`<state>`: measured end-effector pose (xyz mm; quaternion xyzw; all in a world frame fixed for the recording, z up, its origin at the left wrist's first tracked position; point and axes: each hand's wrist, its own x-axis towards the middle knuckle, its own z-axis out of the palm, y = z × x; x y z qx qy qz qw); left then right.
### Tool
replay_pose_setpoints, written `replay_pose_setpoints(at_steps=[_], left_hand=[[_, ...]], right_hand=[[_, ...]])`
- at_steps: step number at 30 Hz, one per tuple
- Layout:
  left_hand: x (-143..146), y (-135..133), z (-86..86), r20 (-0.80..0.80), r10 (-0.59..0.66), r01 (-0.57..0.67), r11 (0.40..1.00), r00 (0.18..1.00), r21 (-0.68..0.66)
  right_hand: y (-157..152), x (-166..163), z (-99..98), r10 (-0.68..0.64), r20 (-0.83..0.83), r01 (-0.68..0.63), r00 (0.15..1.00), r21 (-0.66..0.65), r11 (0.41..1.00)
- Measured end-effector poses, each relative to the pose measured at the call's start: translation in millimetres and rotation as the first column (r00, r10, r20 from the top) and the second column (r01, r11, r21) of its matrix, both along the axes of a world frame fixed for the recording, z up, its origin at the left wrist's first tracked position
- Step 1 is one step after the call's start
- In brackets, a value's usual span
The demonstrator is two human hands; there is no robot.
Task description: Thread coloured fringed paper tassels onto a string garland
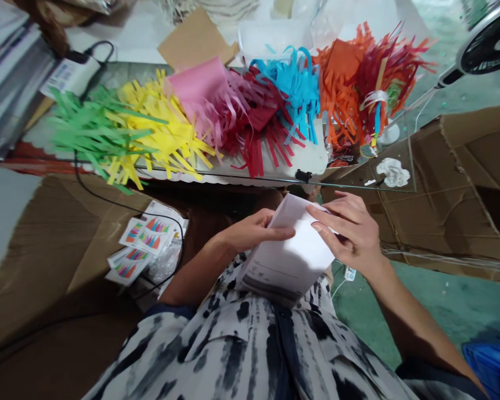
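Close to my body I hold a folded white paper (289, 253) with small printed text and a grey band near its lower end. It is tilted over my lap, below the table edge. My left hand (258, 229) is closed on its left side, thumb flat across the front and fingers behind. At the upper right edge, my right hand (352, 228) pinches the paper between thumb and fingers. Whether anything lies inside the fold is hidden. On the table beyond are fringed paper tassels: green (95, 130), yellow (158, 133), pink (206, 91), dark red (260, 119), blue (294, 83) and orange (341, 72).
A glass-edged table (341, 176) spans the front, with a crumpled white scrap (393, 172) at its right. An open carton (79, 233) holds printed cards (148, 236) at left; another carton (445, 189) stands right. A black cable (108, 199) hangs down. A fan (489, 47) is upper right.
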<state>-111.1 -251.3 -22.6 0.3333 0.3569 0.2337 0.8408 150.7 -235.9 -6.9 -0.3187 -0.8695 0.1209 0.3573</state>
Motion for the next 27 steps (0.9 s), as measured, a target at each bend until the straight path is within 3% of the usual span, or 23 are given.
replay_pose_setpoints(at_steps=[4, 7, 9, 11, 13, 14, 16, 18, 20, 23, 27], left_hand=[[1.2, 4.1, 7.2, -0.037, 0.069, -0.066, 0.994, 0.997, 0.092], [4.4, 10.4, 15.4, -0.079, 0.224, -0.203, 0.956, 0.971, 0.214], [6.1, 13.7, 21.0, -0.128, 0.325, -0.278, 0.916, 0.937, 0.29], [5.8, 15.2, 24.9, -0.151, 0.377, -0.311, 0.888, 0.914, 0.34], [3.0, 15.3, 26.8, -0.151, 0.377, -0.304, 0.882, 0.914, 0.36], [1.0, 15.2, 27.4, -0.149, 0.364, -0.293, 0.886, 0.919, 0.359], [-2.9, 15.5, 28.8, -0.137, 0.35, -0.285, 0.893, 0.927, 0.349], [-5.5, 17.5, 31.8, -0.122, 0.353, -0.295, 0.893, 0.928, 0.341], [-6.5, 21.9, 36.1, -0.124, 0.389, -0.321, 0.872, 0.913, 0.37], [-8.3, 32.4, 42.9, -0.16, 0.523, -0.407, 0.791, 0.837, 0.457], [-18.5, 49.4, 52.4, -0.152, 0.617, -0.474, 0.719, 0.772, 0.509]], right_hand=[[0.9, -2.0, 3.1, 0.02, 0.054, -0.015, 0.998, -0.087, 0.996], [0.5, -6.0, 8.6, 0.038, 0.057, -0.029, 0.998, -0.155, 0.988], [-0.5, -7.5, 13.4, -0.028, 0.013, 0.031, 1.0, -0.284, 0.958], [-1.2, -7.2, 18.2, -0.165, -0.04, 0.124, 0.985, -0.502, 0.856], [-0.5, -6.3, 22.6, -0.267, -0.072, 0.14, 0.961, -0.707, 0.693], [0.4, -6.4, 24.8, -0.282, -0.085, 0.115, 0.956, -0.774, 0.622], [3.5, -9.2, 29.2, -0.282, -0.113, 0.064, 0.953, -0.833, 0.549], [8.1, -16.1, 33.9, -0.28, -0.134, 0.047, 0.95, -0.83, 0.556], [14.5, -25.5, 38.4, -0.267, -0.149, 0.046, 0.952, -0.792, 0.608], [29.5, -37.0, 43.0, -0.247, -0.141, 0.055, 0.959, -0.761, 0.646], [59.8, -40.0, 44.8, -0.309, -0.2, 0.04, 0.93, -0.781, 0.624]])
